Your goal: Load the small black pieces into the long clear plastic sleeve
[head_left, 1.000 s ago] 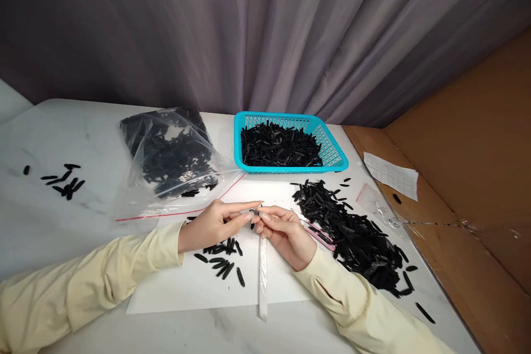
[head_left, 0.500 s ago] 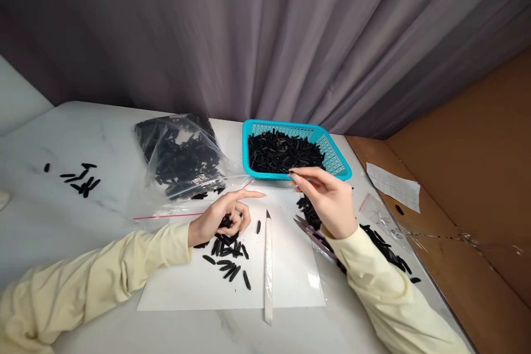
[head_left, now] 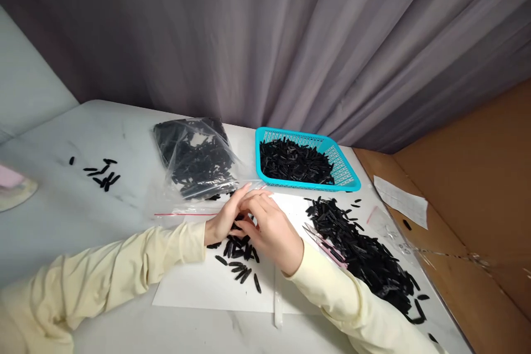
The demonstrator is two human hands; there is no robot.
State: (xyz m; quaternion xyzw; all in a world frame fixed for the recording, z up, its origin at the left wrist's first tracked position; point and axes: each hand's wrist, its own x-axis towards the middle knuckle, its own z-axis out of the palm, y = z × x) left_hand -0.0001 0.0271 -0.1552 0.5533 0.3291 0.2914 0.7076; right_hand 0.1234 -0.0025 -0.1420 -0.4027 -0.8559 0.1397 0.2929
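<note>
My left hand (head_left: 229,217) is cupped above a white sheet (head_left: 186,287), its fingers curled around some small black elongated pieces, mostly hidden. Over that palm, my right hand (head_left: 276,232) reaches in with fingers bent and pressed together; whatever lies between its fingertips cannot be seen. Loose black pieces (head_left: 243,271) are scattered on the sheet just below both hands. A white-handled pointed tool (head_left: 277,310) lies partly covered by my right hand and wrist. Close to my right sleeve, pink-handled scissors (head_left: 326,246) rest against a large pile of black pieces (head_left: 369,260).
Behind my hands stands a blue basket (head_left: 309,186) holding many black pieces. To its left lies a clear zip bag (head_left: 199,166) with more inside. A few pieces (head_left: 107,177) sit far left. On the right are a crumpled clear bag (head_left: 390,229) and a paper slip (head_left: 400,199).
My right hand has moved from in front of the basket, down and left, to my left palm. The camera view has shifted slightly, exposing the pile on the right.
</note>
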